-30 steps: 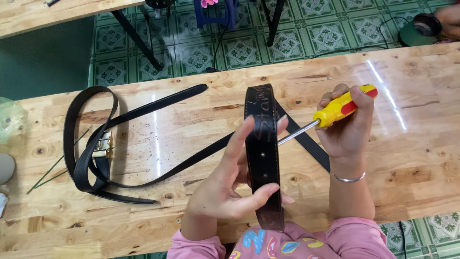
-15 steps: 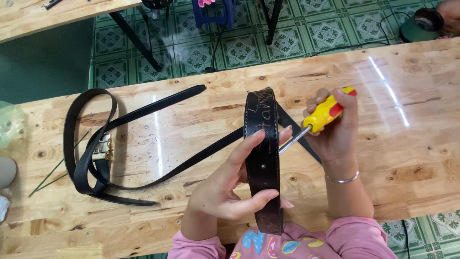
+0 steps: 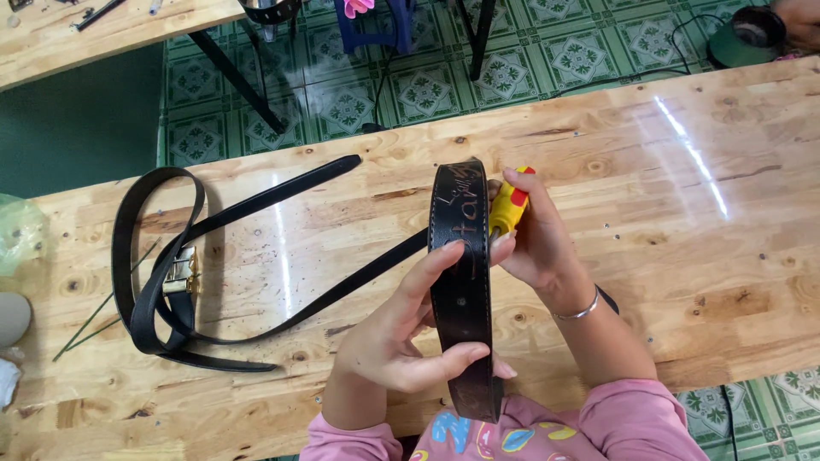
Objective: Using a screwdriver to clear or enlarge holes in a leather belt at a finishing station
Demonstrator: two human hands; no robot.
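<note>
My left hand grips a black leather belt strap and holds it upright in front of me, thumb across its lower face and fingers on its left edge. My right hand is closed around a yellow and red screwdriver and sits right behind the strap's right edge; the shaft and tip are hidden by the strap. The belt's other end runs left across the wooden table into loose loops with a brass buckle.
Thin green sticks lie by the belt loops. A pale green bag and a round grey object sit at the left edge. Another wooden table and a green tiled floor lie beyond.
My right hand has brought the screwdriver leftward and closer to the strap, so its metal shaft is now hidden behind the belt. My left hand keeps holding the strap.
</note>
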